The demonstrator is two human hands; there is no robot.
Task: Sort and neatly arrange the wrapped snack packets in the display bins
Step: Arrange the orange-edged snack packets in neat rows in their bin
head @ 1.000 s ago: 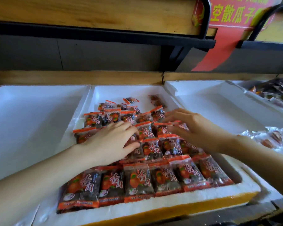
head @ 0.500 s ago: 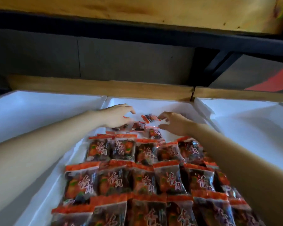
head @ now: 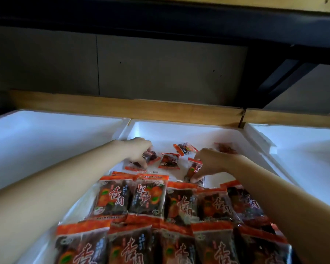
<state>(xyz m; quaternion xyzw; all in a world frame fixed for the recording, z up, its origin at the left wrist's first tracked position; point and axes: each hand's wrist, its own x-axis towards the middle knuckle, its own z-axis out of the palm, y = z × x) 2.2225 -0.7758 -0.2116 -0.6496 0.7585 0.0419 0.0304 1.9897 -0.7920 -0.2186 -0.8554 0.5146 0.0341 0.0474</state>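
Rows of packets (head: pixel 145 199) fill the near part of the middle bin (head: pixel 179 128), orange-edged, overlapping, labels up. Just past the last row, right hand (head: pixel 208 164) has its fingers pointing down, thumb and fingertips pinched together on the right packet (head: pixel 195 169). Left hand (head: pixel 139 151) sits slightly farther back near the bin's left wall, fingers curled down over a dark packet (head: pixel 151 157), gripping it; palm side hidden. Centre packet (head: pixel 169 161) lies loose between the hands, touched by neither. Two more lie farther back: far packet (head: pixel 185 149) and corner packet (head: pixel 226 147), blurred. White left bin (head: pixel 46 134) and right bin (head: pixel 293 141) flank it. Wooden rail (head: pixel 122 103) runs behind.
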